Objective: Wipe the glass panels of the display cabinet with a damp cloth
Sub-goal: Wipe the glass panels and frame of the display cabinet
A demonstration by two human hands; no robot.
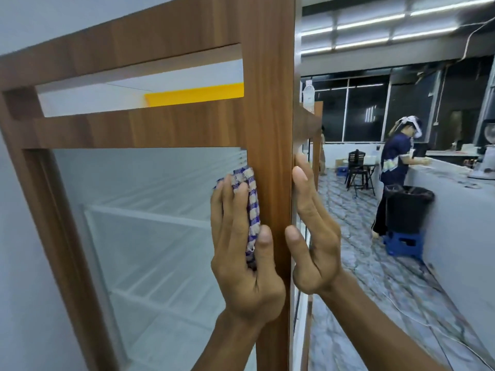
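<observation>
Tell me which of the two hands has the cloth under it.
The left hand, pressing the checked cloth against the front glass panel; the right hand lies bare on the wooden post's other side.

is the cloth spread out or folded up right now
Folded: the checked cloth shows as a thick, layered wad under the left hand, pressed against the glass panel.

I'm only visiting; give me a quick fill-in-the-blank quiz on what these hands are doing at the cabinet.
The left hand presses a checked cloth against a panel made of ____.
The right hand lies flat on the side of the cabinet, holding ____.
Behind, a black bin stands on a stool coloured ____.
Missing: glass; nothing; blue.
</observation>
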